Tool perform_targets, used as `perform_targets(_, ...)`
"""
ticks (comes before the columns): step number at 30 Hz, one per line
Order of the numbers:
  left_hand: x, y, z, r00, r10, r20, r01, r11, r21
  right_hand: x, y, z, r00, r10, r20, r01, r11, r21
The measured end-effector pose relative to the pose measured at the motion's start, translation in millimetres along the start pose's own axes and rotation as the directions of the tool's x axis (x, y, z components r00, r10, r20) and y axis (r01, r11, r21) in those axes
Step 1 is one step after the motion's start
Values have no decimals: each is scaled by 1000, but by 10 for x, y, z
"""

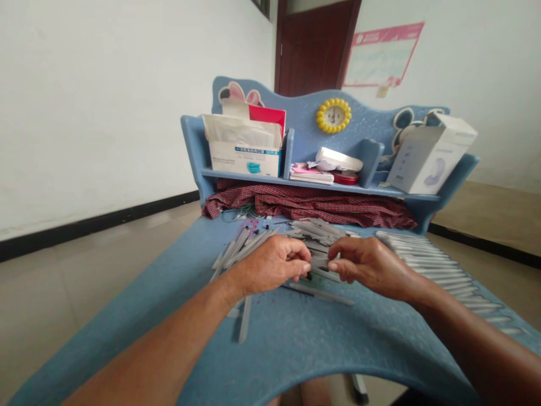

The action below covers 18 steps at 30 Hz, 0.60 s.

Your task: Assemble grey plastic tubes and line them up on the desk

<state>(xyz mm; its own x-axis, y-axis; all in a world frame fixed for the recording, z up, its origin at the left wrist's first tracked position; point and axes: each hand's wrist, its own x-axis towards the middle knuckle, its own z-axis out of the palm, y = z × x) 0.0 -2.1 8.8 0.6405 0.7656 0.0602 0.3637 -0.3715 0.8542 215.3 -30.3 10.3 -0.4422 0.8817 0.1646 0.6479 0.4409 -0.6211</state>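
My left hand [276, 262] is closed in a pinch over the middle of the blue desk [287, 338], its thumb and forefinger together. Facing it a short gap away, my right hand [369, 264] is pinched as well. Small dark bits show by the fingertips of both hands, too small and blurred to name. Behind and under the hands lies a loose heap of pale, translucent pens [316, 230]. More pen-like sticks [247, 245] lie beside my left wrist. One pen [323, 294] lies crosswise just below the hands, and a whitish tube [245, 320] points towards me.
Many pale pens [435, 268] lie side by side in a row along the right edge. A checked cloth [313, 203] is bunched under the shelf [262, 177]. On the shelf stand a mask box [245, 158], a white carton [431, 155] and papers [310, 173].
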Motion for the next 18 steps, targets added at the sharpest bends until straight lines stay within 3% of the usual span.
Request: perform_targets(18,-18,52,-42,992,21,-124,-17,999,30,127,-64,-33,998,-49,29,49,999,-12)
